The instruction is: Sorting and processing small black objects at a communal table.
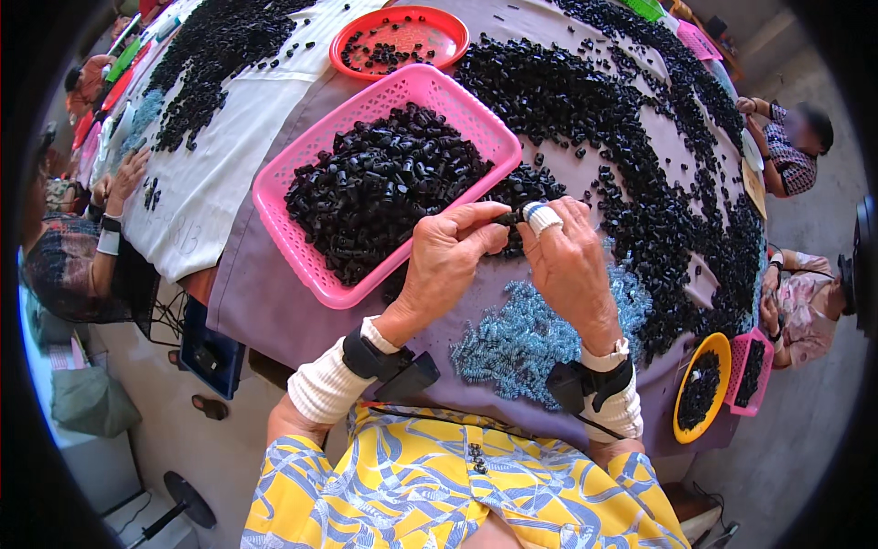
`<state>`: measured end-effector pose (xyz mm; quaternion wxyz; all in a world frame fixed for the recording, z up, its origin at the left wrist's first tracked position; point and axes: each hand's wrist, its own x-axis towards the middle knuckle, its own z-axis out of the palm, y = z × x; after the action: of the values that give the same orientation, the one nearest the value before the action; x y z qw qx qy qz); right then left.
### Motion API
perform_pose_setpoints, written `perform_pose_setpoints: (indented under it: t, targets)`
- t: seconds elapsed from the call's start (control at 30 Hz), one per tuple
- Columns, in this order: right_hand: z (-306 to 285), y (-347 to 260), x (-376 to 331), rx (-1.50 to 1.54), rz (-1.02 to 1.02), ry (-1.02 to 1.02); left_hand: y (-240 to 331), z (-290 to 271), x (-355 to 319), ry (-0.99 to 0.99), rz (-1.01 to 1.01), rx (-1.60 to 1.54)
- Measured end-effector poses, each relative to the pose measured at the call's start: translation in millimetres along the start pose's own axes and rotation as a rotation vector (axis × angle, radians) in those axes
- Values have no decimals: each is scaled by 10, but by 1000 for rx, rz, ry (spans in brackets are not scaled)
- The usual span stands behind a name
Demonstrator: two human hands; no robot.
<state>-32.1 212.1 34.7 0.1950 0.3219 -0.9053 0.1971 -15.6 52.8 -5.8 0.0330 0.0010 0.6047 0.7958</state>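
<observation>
Piece (508,219), small and black, sits clamped in the grip of left hand (443,258) and right hand (574,273).

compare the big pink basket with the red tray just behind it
The pink basket is roughly rectangular with pierced walls; the red tray is round with a smooth rim. The pink basket looks larger and deeper than the red tray. The pink basket is heaped with black pieces, while the red tray has only scattered ones. Both are open-topped.

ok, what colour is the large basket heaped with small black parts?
Pink; the large basket shows in the head view, the only one.
</observation>
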Motion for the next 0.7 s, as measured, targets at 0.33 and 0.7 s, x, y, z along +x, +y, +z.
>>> perform_pose_setpoints:
  t: [0.33, 0.7]
  targets:
    - [44, 25, -22, -10, 0, -44, -9, 6, 11, -26, -22, 26]
    - [112, 95, -85, 4, -90, -8, -18, 46, 6, -4, 22, 88]
